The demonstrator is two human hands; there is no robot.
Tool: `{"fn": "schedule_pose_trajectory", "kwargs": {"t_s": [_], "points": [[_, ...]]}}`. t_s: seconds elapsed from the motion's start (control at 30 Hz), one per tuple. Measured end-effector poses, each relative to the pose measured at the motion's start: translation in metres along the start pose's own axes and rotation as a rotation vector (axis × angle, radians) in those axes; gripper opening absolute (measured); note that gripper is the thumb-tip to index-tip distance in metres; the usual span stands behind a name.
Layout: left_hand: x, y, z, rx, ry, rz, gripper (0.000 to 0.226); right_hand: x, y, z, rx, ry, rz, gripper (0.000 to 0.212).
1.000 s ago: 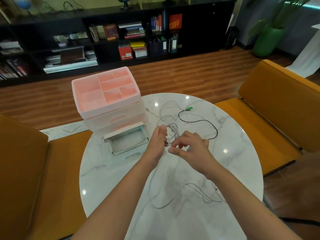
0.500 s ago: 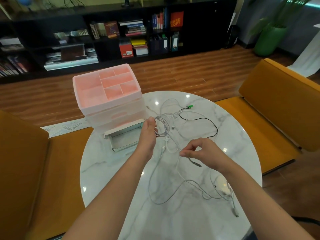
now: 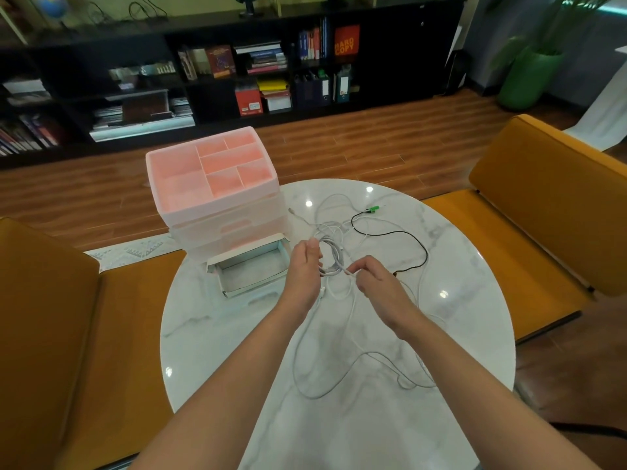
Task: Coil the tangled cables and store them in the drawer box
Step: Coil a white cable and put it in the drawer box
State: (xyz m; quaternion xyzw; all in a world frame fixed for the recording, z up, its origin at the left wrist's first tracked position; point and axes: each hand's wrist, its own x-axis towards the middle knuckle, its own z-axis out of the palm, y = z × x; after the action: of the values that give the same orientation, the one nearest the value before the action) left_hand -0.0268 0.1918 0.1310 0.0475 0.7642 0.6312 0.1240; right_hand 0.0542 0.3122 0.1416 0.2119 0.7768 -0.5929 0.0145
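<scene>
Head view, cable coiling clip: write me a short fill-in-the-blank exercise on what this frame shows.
1. The left hand holds a coil of ____ cable.
2. The bottom drawer of the drawer box stands ____.
3. The black cable on the table ends in a ____ connector.
4. The right hand pinches the white cable near the ____.

Missing words: white; open; green; coil

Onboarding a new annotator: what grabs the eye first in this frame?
Dead centre, the left hand holds a white cable coil over the round marble table while the right hand pinches the loose strand beside it. Left of the hands, the pink drawer box stands with its bottom drawer pulled open. Behind the coil, a black cable with a green plug loops across the table.
</scene>
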Motion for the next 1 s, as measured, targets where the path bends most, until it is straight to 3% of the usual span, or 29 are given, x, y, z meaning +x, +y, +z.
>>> {"fn": "schedule_pose_trajectory", "kwargs": {"t_s": [0.13,0.23,0.4,0.53,0.7,0.87,1.0], "points": [[-0.004,0.002,0.001,0.001,0.008,0.003,0.033,0.000,-0.001,0.005,-0.098,0.118,-0.032,0.041],[-0.004,0.001,0.001,-0.056,0.033,-0.048,0.033,0.000,-0.001,0.005,-0.155,0.146,-0.073,0.036],[0.000,0.007,-0.002,-0.076,0.025,-0.087,0.033,-0.009,0.001,0.003,-0.041,0.139,-0.178,0.033],[-0.004,0.011,0.004,-0.283,-0.040,-0.140,0.036,-0.005,-0.005,-0.001,0.068,0.200,-0.054,0.030],[-0.012,0.008,0.010,-0.551,-0.111,-0.155,0.040,0.000,-0.009,-0.010,0.262,0.032,0.082,0.030],[-0.015,-0.002,0.006,-0.415,-0.172,-0.160,0.033,0.000,-0.009,-0.015,0.330,-0.031,0.047,0.056],[-0.014,-0.004,-0.002,-0.213,-0.242,-0.092,0.037,-0.001,-0.012,-0.017,0.259,0.001,0.045,0.031]]}}
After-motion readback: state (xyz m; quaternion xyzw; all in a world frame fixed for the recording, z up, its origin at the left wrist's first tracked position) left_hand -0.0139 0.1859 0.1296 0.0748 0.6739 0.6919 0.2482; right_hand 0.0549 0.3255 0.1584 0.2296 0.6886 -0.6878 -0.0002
